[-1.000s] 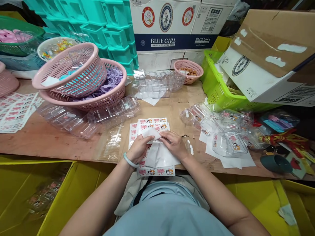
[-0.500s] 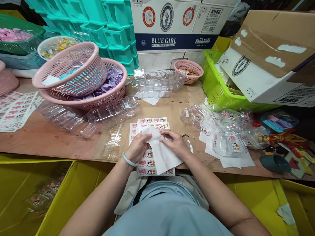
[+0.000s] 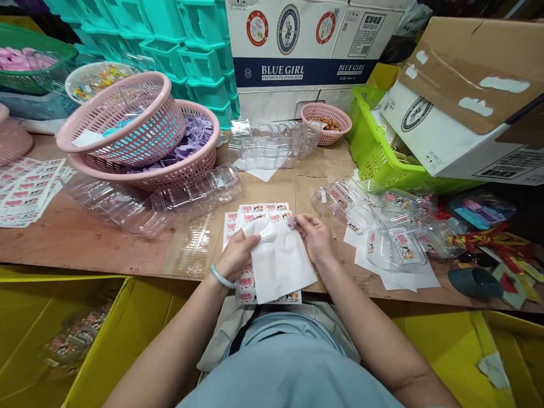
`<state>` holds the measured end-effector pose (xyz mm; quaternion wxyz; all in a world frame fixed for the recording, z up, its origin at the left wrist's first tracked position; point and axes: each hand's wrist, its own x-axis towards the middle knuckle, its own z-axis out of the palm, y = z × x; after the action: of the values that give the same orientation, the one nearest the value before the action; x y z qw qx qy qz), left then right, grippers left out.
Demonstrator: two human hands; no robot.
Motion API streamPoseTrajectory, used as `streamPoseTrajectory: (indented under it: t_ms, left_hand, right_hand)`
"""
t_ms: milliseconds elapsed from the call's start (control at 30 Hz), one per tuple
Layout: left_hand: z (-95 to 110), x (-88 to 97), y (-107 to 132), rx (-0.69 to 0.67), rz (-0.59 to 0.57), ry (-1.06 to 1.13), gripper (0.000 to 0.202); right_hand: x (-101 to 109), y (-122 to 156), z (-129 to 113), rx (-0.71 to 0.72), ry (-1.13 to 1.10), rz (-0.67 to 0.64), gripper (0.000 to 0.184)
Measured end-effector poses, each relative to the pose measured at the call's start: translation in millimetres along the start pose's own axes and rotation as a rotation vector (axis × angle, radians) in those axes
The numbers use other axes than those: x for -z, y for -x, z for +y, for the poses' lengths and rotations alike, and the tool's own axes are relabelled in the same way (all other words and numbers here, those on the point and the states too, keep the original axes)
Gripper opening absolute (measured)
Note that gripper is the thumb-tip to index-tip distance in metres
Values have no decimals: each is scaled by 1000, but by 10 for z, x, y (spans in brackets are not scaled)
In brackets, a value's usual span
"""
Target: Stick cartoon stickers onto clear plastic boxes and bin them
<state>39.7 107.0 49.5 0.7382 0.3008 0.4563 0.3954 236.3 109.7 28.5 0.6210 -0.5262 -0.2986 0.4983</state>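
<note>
My left hand (image 3: 238, 253), with a pale bangle at the wrist, pinches the left edge of a white backing sheet (image 3: 283, 266). The sheet's near part lies over a stack of printed sticker sheets (image 3: 246, 282) with cat pictures. Just off the backing sheet's upper right corner, my right hand (image 3: 314, 235) is closed on a small sticker (image 3: 293, 222), held between thumb and fingertips. Its print is too small to make out. To the right, clear plastic boxes (image 3: 385, 249) with cat stickers lie on white papers.
Pink baskets (image 3: 191, 175) with purple and blue pieces stand at left, clear plastic trays (image 3: 155, 209) before them. A small pink basket (image 3: 326, 127), a green crate (image 3: 378, 153) and a tilted carton (image 3: 459, 130) are at the back. Yellow bins (image 3: 97, 340) flank me below the table edge.
My right hand has moved right and up, away from the backing sheet, with a small sticker between its fingers. The sheet, folded over before, now lies flatter; my left hand keeps hold of it.
</note>
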Motion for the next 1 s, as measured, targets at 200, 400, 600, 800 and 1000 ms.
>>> streamPoseTrajectory:
  t_ms: [200, 400, 600, 800, 1000]
  left_hand:
    - [63, 109, 211, -516, 443, -413, 72]
    - [39, -291, 279, -394, 10, -252, 28]
    - [72, -357, 32, -171, 42, 89, 30]
    - [105, -299, -166, -182, -41, -214, 38]
    - [97, -114, -396, -624, 259, -575, 36]
  right_hand:
    - [120, 15, -383, 402, 25, 315, 14]
    - [-265, 450, -320, 1082, 876, -165, 31]
    - [-276, 434, -156, 743, 748, -195, 55]
    - [-158, 91, -201, 118, 240, -198, 33]
    - [-400, -352, -227, 223, 194, -84, 48]
